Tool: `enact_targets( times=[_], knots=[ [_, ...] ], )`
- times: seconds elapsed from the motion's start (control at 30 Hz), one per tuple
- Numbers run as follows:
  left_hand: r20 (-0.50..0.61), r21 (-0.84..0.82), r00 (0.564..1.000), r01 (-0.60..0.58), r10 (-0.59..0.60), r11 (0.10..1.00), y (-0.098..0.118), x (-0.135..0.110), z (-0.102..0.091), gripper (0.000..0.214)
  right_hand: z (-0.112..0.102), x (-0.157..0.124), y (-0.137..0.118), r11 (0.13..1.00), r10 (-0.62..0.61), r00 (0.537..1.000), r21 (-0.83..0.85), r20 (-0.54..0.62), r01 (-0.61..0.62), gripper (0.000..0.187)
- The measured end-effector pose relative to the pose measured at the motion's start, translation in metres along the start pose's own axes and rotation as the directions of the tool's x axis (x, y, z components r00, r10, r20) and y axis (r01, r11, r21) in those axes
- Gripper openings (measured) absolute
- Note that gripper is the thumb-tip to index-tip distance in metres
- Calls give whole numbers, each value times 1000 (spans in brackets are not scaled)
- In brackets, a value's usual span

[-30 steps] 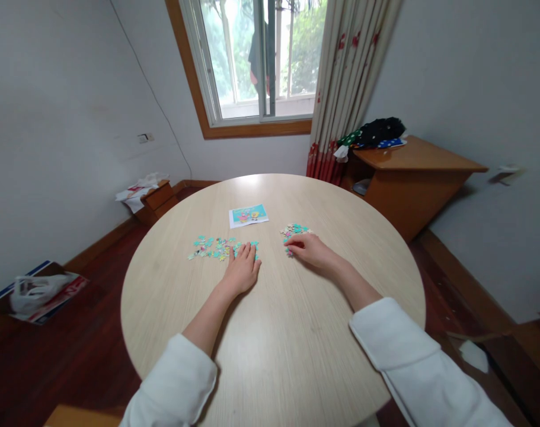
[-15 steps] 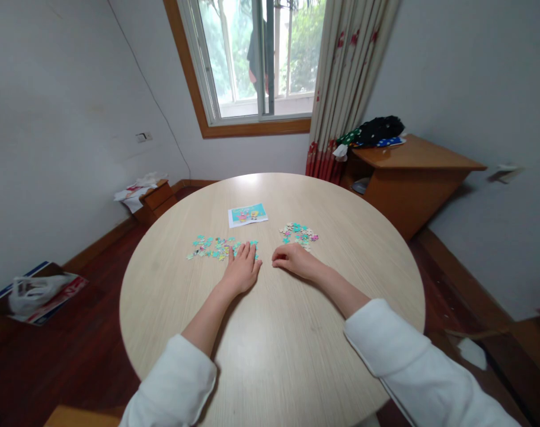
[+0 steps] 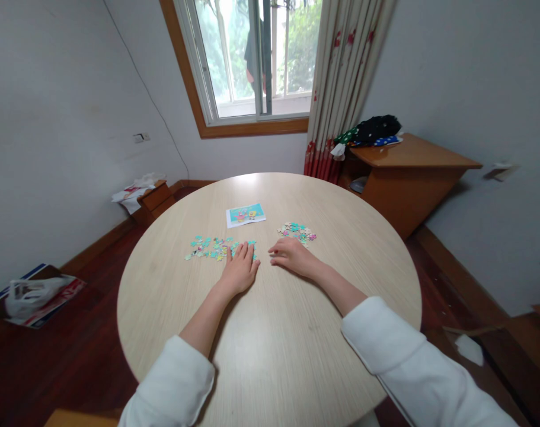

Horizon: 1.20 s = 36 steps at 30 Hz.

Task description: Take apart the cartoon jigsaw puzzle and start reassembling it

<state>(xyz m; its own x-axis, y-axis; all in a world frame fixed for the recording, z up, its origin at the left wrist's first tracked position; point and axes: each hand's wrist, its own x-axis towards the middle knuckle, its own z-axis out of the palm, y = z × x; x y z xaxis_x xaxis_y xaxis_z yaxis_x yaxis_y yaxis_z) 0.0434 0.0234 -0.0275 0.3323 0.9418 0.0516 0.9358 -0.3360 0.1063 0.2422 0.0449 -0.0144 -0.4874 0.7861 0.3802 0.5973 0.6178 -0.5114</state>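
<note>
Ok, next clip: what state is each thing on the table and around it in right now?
Left hand: flat, fingertips on the left puzzle pieces.
Right hand: loosely curled on the table, whether it holds a piece is unclear.
Right puzzle pieces: loose, untouched.
Reference picture: lying flat.
Curtain: drawn aside.

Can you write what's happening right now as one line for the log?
left hand: flat on left puzzle pieces | right hand: curled on table, near right puzzle pieces | picture card: beyond
</note>
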Motion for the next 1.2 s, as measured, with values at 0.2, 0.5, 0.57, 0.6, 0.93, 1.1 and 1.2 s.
enact_targets(
  times=[0.2, 0.5, 0.57, 0.6, 0.93, 1.1, 1.2],
  knots=[
    [-40, 2, 999, -11, 11, 1000, -1, -1, 3, 53, -35, -8, 17, 951, 305, 950, -25, -65, -307, 14],
    [-270, -122, 960, -107, 71, 987, 9, -4, -12, 35, -55, -21, 45, 903, 429, 900, -28, 78, -428, 17],
    [-267, -163, 950, -210, 162, 964, 17, -7, -17, 32, -53, -21, 47, 902, 432, 898, -38, 86, -430, 19],
    [-249, -177, 943, -268, 220, 947, 21, -9, -19, 32, -52, -21, 48, 902, 431, 899, -50, 84, -428, 18],
    [31, -79, 967, -250, 253, 965, 33, -12, -12, 48, -54, -21, 47, 925, 376, 924, -92, 78, -368, 14],
    [33, -9, 995, -93, 93, 996, 17, -4, -10, 50, -52, -17, 44, 931, 364, 918, 29, -159, -364, 19],
    [39, 11, 998, -55, 54, 998, 14, -3, -9, 51, -45, -13, 39, 935, 352, 878, 161, -323, -316, 20]
  ],
)
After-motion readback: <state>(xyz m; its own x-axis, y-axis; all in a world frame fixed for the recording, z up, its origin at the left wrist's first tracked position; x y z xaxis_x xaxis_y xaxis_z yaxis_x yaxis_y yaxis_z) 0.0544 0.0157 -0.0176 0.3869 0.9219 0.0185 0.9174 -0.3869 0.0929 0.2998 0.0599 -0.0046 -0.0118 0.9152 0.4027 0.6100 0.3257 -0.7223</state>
